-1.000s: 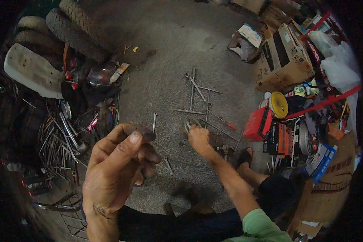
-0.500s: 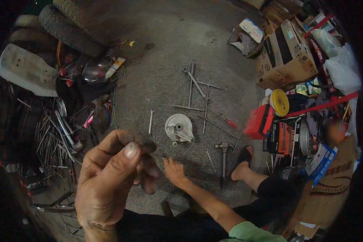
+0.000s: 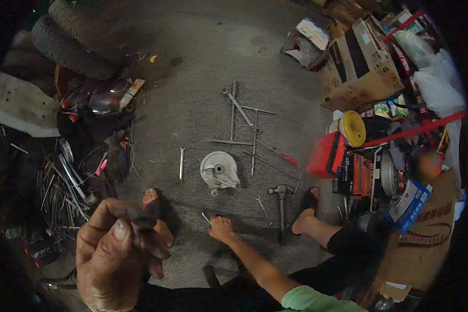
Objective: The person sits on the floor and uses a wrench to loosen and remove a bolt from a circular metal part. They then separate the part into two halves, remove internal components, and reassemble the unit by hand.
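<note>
My left hand [image 3: 114, 255] is raised close to the camera, its thumb pressed to curled fingers. Anything between the fingertips is too dark to make out. Lower, over the floor, my right hand [image 3: 221, 229] is closed around a slim metal tool [image 3: 205, 216], whose bright end pokes out at the upper left; the rest is hidden. Ahead of that hand lies a round silver brake drum plate [image 3: 218, 170] with a lever arm and a central hole. To its left is a combination wrench [image 3: 181, 164]. A smaller wrench [image 3: 262, 206] and a hammer [image 3: 282, 208] lie to its right.
T-handle wrenches [image 3: 234, 117], another wrench [image 3: 238, 106] and a red-handled screwdriver [image 3: 289, 159] lie farther out. Tyres [image 3: 70, 49] and scattered metal rods [image 3: 52, 190] line the left. Cardboard boxes [image 3: 361, 65] and a yellow-lidded tub [image 3: 353, 129] crowd the right. My feet flank the tools.
My left hand has moved down and left, uncovering my left foot. Floor items appear shifted slightly left as the view moved. The tool in my right hand now shows a longer bright end.
</note>
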Demonstrator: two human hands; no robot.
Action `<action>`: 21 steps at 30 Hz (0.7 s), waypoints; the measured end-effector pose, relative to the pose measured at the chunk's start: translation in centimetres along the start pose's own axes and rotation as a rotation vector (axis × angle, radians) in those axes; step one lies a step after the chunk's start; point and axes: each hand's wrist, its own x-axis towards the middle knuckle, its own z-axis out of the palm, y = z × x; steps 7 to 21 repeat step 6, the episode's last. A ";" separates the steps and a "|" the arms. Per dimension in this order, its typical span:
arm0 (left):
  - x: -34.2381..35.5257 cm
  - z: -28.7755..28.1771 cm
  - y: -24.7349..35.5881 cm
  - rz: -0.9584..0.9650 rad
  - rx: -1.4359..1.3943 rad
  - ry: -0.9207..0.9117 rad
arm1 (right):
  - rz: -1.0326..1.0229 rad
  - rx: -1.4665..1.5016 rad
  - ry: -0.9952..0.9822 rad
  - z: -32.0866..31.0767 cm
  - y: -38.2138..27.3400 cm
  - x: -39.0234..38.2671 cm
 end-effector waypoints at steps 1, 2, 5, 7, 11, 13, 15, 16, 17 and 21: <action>-0.2 0.2 0.1 0.002 0.032 -0.010 | 0.009 0.033 0.031 -0.6 0.7 -0.6; -0.2 0.4 -0.4 0.014 -0.019 0.015 | 0.019 0.066 0.063 -1.2 1.6 -1.2; 0.1 0.0 -0.7 0.044 0.051 -0.109 | 0.245 0.141 0.165 -3.6 5.3 -3.4; 0.1 0.1 -0.6 0.009 0.053 -0.145 | 0.248 0.142 0.169 -3.8 5.5 -3.7; 0.1 0.1 -0.6 0.009 0.053 -0.145 | 0.248 0.142 0.169 -3.8 5.5 -3.7; 0.1 0.1 -0.6 0.009 0.053 -0.145 | 0.248 0.142 0.169 -3.8 5.5 -3.7; 0.1 0.1 -0.6 0.009 0.053 -0.145 | 0.248 0.142 0.169 -3.8 5.5 -3.7; 0.1 0.1 -0.6 0.009 0.053 -0.145 | 0.248 0.142 0.169 -3.8 5.5 -3.7; 0.1 0.1 -0.6 0.009 0.053 -0.145 | 0.248 0.142 0.169 -3.8 5.5 -3.7; 0.1 0.1 -0.6 0.009 0.053 -0.145 | 0.248 0.142 0.169 -3.8 5.5 -3.7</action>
